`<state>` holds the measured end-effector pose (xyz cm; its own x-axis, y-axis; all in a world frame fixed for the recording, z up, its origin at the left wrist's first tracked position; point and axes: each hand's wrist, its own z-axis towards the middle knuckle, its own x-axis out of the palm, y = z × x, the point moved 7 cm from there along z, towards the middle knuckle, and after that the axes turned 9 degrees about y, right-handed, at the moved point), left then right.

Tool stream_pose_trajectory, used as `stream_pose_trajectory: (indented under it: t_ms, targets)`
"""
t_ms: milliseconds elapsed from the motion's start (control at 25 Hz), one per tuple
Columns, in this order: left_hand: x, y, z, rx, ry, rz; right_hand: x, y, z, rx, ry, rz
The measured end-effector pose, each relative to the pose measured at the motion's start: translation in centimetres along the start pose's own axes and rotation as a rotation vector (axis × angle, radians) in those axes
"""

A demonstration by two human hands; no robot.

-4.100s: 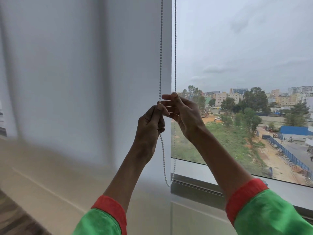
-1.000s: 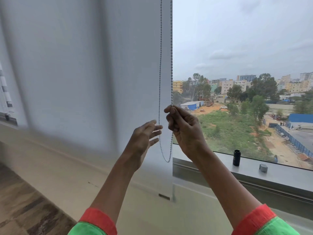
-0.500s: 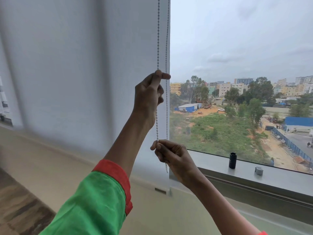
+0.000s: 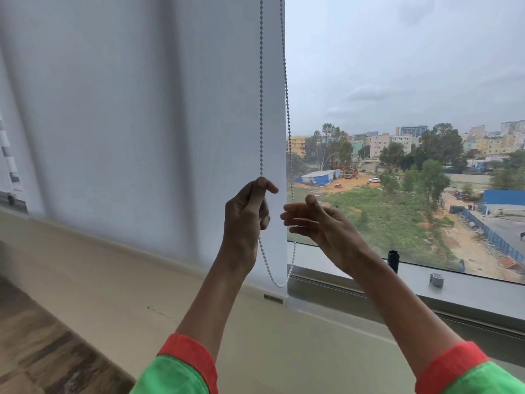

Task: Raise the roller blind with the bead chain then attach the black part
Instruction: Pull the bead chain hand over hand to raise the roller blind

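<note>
A white roller blind [image 4: 136,123] hangs down over the left part of the window, its bottom rail near the sill. Along its right edge hangs a white bead chain [image 4: 260,95] in a loop, the loop's bottom just above the sill. My left hand [image 4: 247,220] pinches the left strand of the chain between thumb and fingers. My right hand [image 4: 318,223] is beside the right strand with fingers spread, holding nothing. A small black cylindrical part [image 4: 393,260] stands upright on the window sill [image 4: 468,294], right of my right wrist.
A small grey metal piece [image 4: 436,280] lies on the sill to the right of the black part. Bare window glass fills the right half, showing buildings and trees outside. Below the sill is a beige wall, with wood flooring at lower left.
My left hand has come down along the left strand from high up. My right hand has let go of the chain, risen and opened beside the right strand.
</note>
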<state>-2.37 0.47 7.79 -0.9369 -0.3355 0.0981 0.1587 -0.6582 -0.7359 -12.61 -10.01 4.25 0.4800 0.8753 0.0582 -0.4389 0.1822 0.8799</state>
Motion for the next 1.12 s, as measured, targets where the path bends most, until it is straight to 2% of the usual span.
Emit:
stream_pose_trajectory:
  t_ms: [160,280,520,720,920,1120]
  targets:
    - [0.5,2.8,-1.9,-0.092,0.012,0.01,2.3,6.3,3.5,-0.127,0.057,-0.026]
    - [1.1,4.3,-3.2,-0.14,0.045,0.007,4.9,9.1,5.4,-0.154,0.128,-0.019]
    - [0.0,5.0,-3.5,-0.172,0.121,0.089,5.9,7.8,5.3,-0.33,0.01,0.018]
    - [-1.3,5.8,-2.9,-0.303,0.121,0.098,5.5,5.5,3.6,-0.342,0.013,0.026]
    - [-1.3,0.6,1.2,-0.162,0.059,0.03,4.9,1.6,1.4,-0.268,0.012,-0.004]
    - [1.0,-4.1,4.5,-0.05,0.117,-0.116,5.5,-2.5,-1.0,-0.16,0.049,-0.131]
